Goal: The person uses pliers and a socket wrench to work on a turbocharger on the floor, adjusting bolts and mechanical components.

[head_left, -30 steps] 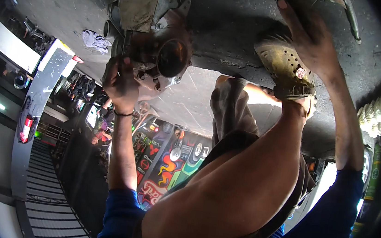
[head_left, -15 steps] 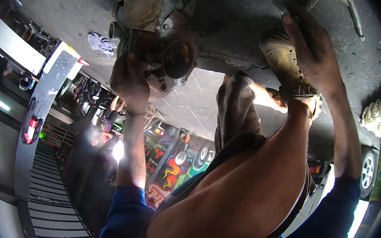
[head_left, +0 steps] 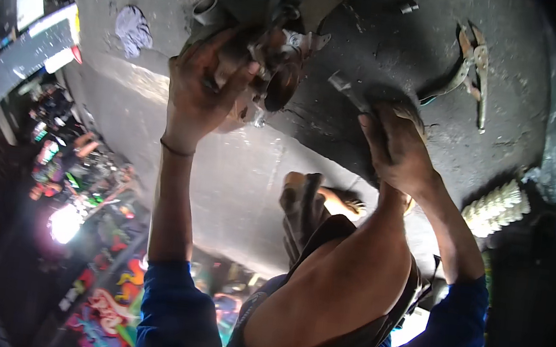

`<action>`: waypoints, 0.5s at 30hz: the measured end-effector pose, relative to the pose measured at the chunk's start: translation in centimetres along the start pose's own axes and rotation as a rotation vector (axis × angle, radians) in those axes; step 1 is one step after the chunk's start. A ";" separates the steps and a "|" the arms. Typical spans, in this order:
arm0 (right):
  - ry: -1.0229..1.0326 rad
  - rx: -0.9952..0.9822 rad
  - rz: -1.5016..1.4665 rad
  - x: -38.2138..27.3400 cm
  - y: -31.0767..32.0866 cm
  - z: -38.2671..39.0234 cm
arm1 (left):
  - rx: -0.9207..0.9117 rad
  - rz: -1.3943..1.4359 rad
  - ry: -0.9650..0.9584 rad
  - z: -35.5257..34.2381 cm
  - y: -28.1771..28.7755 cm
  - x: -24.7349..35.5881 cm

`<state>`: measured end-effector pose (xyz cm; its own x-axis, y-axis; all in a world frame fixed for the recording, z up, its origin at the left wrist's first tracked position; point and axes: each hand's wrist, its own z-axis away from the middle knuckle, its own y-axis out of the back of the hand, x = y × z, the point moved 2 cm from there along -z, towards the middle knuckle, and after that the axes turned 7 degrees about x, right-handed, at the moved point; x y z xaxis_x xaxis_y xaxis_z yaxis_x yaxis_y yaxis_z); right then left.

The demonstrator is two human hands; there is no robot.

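Note:
A greasy, rust-brown metal housing (head_left: 282, 86) with a round opening and bolts along its edge lies on the floor at upper middle. My left hand (head_left: 200, 91) is closed around its near left side, thumb across the top. My right hand (head_left: 399, 149), right of the housing and apart from it, is closed on a slim tool (head_left: 348, 89). The tool's pale, flat-looking end points toward the housing; blur hides its exact kind. Beyond that hand, a pair of locking pliers (head_left: 476, 76) rests on the floor. My bent bare leg (head_left: 341, 282) is below, between my arms.
A crumpled grey rag (head_left: 134, 31) is on the floor at left. A small metal piece (head_left: 409, 7) lies at the top. Off to the right is a bundled white ropelike thing (head_left: 498, 207). Colourful painted wall (head_left: 111, 312) and a bright light (head_left: 64, 223) appear at lower left.
The view has shifted, bringing the locking pliers fully into sight. My right hand has come lower and closer to the housing with the slim tool. My left hand stays on the housing.

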<state>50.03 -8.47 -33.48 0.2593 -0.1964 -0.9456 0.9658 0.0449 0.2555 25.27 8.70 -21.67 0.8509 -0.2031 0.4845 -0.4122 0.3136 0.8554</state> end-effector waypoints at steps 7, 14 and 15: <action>0.146 -0.131 0.430 -7.8 -3.5 -5.2 | 0.596 -0.390 -0.094 8.3 0.6 -4.0; 0.434 -0.124 0.607 -18.8 -6.3 -5.3 | 0.850 -0.065 -0.031 8.9 1.7 -11.0; 0.596 -0.055 0.542 -19.7 -6.5 -5.2 | 0.935 -0.055 -0.089 8.9 1.4 -12.1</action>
<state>38.65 0.18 -17.61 0.6368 0.4217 -0.6455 0.6997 0.0356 0.7136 11.49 3.33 -24.75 0.8650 -0.2774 0.4182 -0.4991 -0.5628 0.6589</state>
